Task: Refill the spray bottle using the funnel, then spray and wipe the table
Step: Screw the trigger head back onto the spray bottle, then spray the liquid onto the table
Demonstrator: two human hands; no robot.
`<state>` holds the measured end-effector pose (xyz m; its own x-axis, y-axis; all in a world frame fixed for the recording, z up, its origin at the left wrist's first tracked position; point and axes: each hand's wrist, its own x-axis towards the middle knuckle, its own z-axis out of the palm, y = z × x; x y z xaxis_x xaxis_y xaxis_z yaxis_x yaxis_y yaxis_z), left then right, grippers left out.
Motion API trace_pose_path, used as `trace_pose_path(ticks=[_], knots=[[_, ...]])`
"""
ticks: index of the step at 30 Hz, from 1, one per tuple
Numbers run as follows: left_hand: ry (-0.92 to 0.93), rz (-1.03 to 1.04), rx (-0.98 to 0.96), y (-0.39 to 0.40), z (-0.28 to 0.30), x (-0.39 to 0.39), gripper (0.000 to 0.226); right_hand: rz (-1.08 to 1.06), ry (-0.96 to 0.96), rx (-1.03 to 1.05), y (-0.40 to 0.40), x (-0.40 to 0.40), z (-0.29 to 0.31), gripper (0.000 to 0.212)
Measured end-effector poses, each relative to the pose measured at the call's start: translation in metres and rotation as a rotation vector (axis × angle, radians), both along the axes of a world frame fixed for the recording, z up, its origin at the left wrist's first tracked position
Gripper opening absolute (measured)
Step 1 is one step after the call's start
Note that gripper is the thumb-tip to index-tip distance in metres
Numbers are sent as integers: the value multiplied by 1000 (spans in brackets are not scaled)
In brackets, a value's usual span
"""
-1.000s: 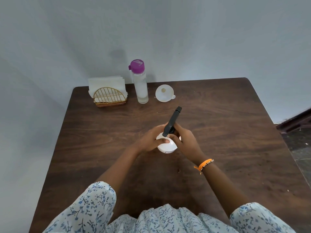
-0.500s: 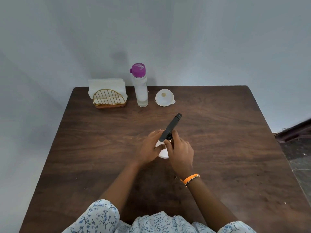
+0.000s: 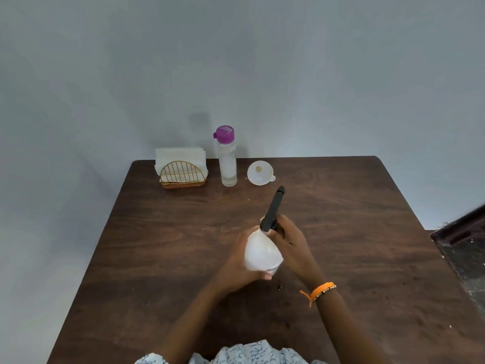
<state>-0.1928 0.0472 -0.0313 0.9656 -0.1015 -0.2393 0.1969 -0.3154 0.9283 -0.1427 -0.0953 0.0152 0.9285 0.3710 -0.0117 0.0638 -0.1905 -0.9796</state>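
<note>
The left hand (image 3: 237,261) gripped the tilted spray bottle (image 3: 262,252), its black head (image 3: 273,210) pointing far-right, pinched by the right hand (image 3: 291,241).

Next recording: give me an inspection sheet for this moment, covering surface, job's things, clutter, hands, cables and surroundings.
Surface: dark wooden table, a few small specks on it.
Job's things: white spray bottle with black spray head, tilted and held above the table; white funnel lying at the far edge; clear water bottle with purple cap standing upright beside it; white napkins in a gold wire holder.
Clutter: nothing seen.
Hands: left hand grips the bottle's body; right hand grips the neck under the spray head, orange wristband on that wrist.
Cables: nothing seen.
Surroundings: plain grey wall; dark floor at right.
</note>
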Motion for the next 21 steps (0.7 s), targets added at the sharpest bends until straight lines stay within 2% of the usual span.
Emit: trace_pose_path(ticks=[3,5,8,11,14,16,18,21], knots=[[-43,-8,-27,9,0,-17,97,148,116,205,-1,-6,9,20],[-84,58,20,8,6,-27,93,136,178,286,3,-12,10,23],[-187,225,102,0,14,-39,89,-94,173,254,17,-18,3,33],[-209,285,183,-10,14,-48,95,-289,208,151,32,-18,-2,47],[-179,299,228,-11,11,-54,95,-349,244,127,41,-11,-7,29],[-162,265,259,-4,10,-57,89,-330,283,166,45,-7,-11,13],[-127,234,213,8,9,-59,80,-240,313,206,47,-3,-15,7],[-36,179,93,32,5,-63,63,-84,450,302,55,5,-22,24]])
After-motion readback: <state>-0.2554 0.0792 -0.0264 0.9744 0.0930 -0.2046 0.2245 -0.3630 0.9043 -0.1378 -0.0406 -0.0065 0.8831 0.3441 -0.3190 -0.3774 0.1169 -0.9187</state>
